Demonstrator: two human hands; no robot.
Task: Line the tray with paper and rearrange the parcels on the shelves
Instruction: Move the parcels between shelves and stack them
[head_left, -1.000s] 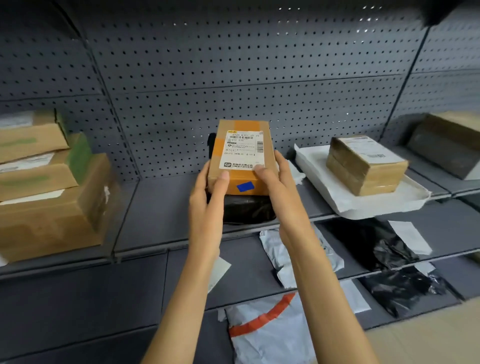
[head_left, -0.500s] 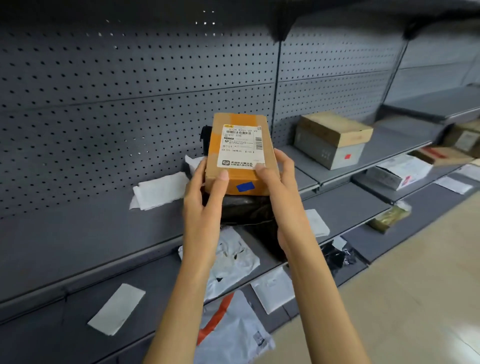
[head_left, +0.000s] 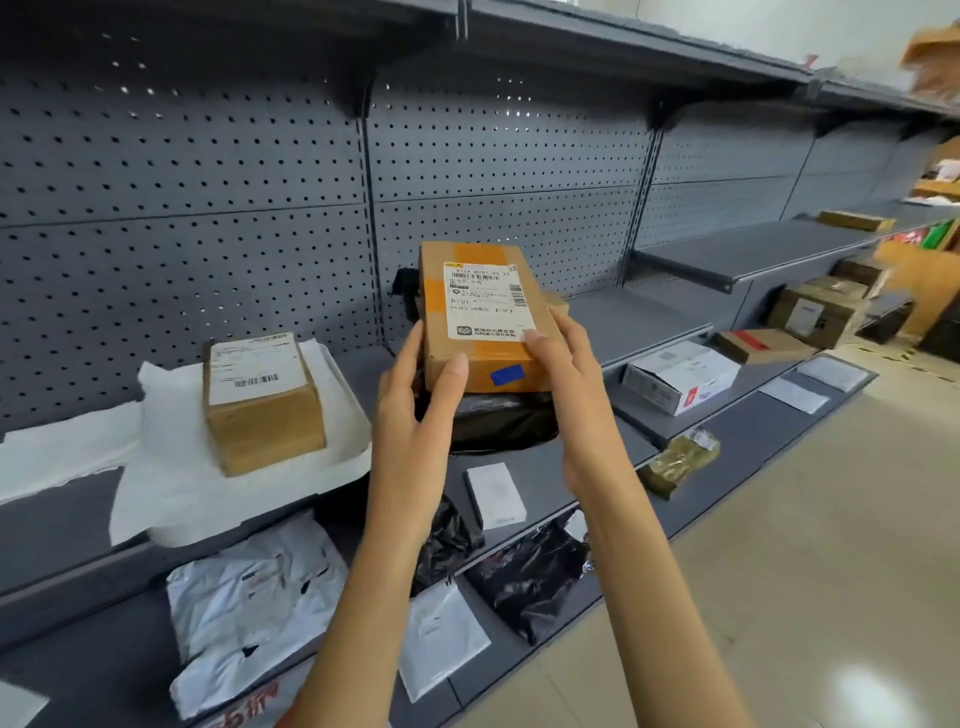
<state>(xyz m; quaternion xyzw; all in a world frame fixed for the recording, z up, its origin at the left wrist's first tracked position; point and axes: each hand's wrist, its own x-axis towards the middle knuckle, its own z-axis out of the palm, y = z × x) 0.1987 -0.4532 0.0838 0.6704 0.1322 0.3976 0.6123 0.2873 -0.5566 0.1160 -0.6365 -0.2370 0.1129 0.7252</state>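
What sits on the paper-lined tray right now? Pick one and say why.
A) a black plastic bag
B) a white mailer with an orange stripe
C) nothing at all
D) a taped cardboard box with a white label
D: a brown taped cardboard box with a white label on top stands on the white paper lining the tray, left of the hands.

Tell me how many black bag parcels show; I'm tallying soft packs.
3: one black bag under the box held by the left hand and right hand, a second and third crumpled on the shelves below. Arms may hide others.
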